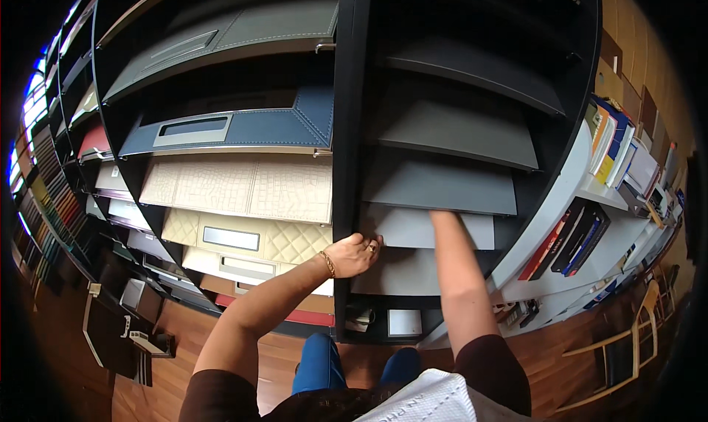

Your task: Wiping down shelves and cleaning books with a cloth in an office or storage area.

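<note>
So, from the head camera: there's a tall black rack [352, 90] with two main bays facing the person, both loaded with panels. The left bay has a dark grey stitched one [276, 31] up high, then a blue one [273, 127] with a framed slot, a cream one [287, 188] with a crocodile-type texture, and a quilted yellowish one [299, 238] with a metal-framed opening. More are stacked below, including a red one [310, 318].

The right bay is plainer: darker panels up top, a mid-grey panel [442, 184] under those, then a pale panel [409, 229], with another light one [402, 271] beneath it. The bottom compartment has a small whitish flat thing [405, 323] in it, can't make out what. Over to the right, a white bookcase [509, 271] holds books and folders [616, 149].

As for the hands, the pale panel sits right between them. The left hand [357, 255] is at its left end, by the black upright, fingers partly curled; can't tell if it's actually gripping anything. The right forearm [461, 274] crosses in front of the pale panel and goes in under the mid-grey one, so the right hand is hidden and I can't tell what it's doing.
</note>
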The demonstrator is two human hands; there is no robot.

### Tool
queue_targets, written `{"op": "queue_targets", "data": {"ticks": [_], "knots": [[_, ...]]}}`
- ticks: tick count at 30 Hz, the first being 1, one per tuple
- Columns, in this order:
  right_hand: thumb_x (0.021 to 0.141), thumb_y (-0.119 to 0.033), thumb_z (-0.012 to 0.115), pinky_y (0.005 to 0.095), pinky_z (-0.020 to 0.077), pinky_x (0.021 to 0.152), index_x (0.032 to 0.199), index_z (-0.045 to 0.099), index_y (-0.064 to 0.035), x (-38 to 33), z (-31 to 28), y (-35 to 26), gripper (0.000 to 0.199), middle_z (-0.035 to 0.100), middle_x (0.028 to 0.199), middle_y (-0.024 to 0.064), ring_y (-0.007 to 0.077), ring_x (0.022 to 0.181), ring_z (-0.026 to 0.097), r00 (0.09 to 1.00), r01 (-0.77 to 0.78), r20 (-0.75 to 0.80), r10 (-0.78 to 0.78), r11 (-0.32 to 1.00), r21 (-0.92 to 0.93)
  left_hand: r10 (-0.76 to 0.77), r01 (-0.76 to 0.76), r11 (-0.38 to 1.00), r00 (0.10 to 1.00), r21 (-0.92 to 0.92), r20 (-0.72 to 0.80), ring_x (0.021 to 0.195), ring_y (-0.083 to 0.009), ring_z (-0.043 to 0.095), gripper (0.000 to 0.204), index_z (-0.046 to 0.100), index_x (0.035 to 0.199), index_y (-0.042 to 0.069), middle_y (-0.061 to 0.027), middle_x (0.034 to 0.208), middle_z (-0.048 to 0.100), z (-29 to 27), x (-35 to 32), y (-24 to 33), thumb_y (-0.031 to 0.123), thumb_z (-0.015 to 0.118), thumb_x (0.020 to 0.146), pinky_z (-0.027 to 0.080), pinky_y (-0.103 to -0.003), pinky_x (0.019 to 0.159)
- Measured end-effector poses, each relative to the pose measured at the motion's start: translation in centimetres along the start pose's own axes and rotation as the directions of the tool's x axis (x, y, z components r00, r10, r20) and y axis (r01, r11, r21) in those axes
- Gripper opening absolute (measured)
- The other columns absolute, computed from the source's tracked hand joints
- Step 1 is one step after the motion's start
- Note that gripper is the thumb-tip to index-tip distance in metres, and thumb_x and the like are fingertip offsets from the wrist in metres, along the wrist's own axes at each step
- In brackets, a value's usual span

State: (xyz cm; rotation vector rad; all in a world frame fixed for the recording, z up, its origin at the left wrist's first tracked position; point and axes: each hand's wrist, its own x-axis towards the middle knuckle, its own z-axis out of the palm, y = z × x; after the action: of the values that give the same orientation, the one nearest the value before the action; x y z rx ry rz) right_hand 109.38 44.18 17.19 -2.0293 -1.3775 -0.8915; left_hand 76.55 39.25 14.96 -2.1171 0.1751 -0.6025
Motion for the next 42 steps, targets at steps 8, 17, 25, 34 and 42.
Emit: {"op": "queue_targets", "data": {"ticks": [8, 17, 25, 34, 42], "knots": [[0.089, -0.030, 0.049, 0.0465, 0.0454, 0.092, 0.115, 0.063, -0.0067, -4.6, -7.8, -12.2, 0.038, 0.062, 0.116, 0.0203, 0.0375, 0.107, 0.058, 0.913, 0.057, 0.364, -0.182, 0.943, 0.328, -0.045, 0.038, 0.981, 0.998, -0.189, -0.032, 0.068, -0.0119, 0.054, 0.038, 0.061, 0.110, -0.004, -0.0001, 0.075, 0.051, 0.1, 0.7, -0.5, 0.017, 0.050, 0.080, 0.037, -0.030, 0.066], [0.077, -0.008, 0.053, 0.0402, 0.0334, 0.100, 0.115, 0.065, -0.0168, -16.8, -12.5, -5.4, 0.041, 0.060, 0.124, 0.0032, 0.0237, 0.122, 0.049, 0.834, 0.517, -0.051, -0.550, 0.744, 0.423, -0.264, 0.229, 0.961, 0.922, -0.152, -0.283, 0.130, -0.0245, 0.044, 0.027, 0.067, 0.100, 0.015, -0.0049, 0.125, 0.057, -6.1, 2.0, -5.1, 0.024, 0.062, 0.074, 0.024, -0.053, 0.105], [0.091, -0.008, 0.045, 0.0465, 0.0327, 0.103, 0.120, 0.059, 0.0006, -13.4, -21.2, -2.2, 0.033, 0.054, 0.127, 0.0166, 0.0379, 0.118, 0.046, 0.874, 0.346, -0.439, -0.211, 0.903, 0.255, -0.277, 0.286, 0.958, 0.907, -0.018, -0.318, 0.127, -0.0253, 0.045, 0.033, 0.061, 0.112, 0.015, -0.0075, 0.131, 0.053, -11.1, 5.9, -17.2, 0.020, 0.064, 0.079, 0.024, -0.046, 0.110], [0.080, -0.014, 0.054, 0.0491, 0.0321, 0.095, 0.121, 0.058, -0.0126, -8.9, -17.0, -11.1, 0.041, 0.054, 0.125, 0.0110, 0.0322, 0.118, 0.046, 0.945, 0.240, -0.280, -0.169, 0.940, 0.241, -0.355, 0.359, 0.933, 0.913, -0.017, -0.198, 0.111, -0.0162, 0.051, 0.036, 0.059, 0.113, 0.013, 0.0004, 0.097, 0.064, -10.4, 6.8, -16.9, 0.019, 0.061, 0.077, 0.024, -0.043, 0.109], [0.082, -0.009, 0.047, 0.0451, 0.0311, 0.103, 0.125, 0.055, -0.0101, -8.5, -17.5, -10.4, 0.044, 0.052, 0.129, 0.0098, 0.0290, 0.124, 0.044, 0.851, 0.525, -0.153, -0.503, 0.816, 0.242, -0.385, 0.396, 0.918, 0.907, 0.032, -0.170, 0.112, -0.0139, 0.048, 0.039, 0.059, 0.114, 0.017, 0.0027, 0.095, 0.061, -9.2, 6.5, -17.1, 0.016, 0.063, 0.075, 0.015, -0.048, 0.111]]}}
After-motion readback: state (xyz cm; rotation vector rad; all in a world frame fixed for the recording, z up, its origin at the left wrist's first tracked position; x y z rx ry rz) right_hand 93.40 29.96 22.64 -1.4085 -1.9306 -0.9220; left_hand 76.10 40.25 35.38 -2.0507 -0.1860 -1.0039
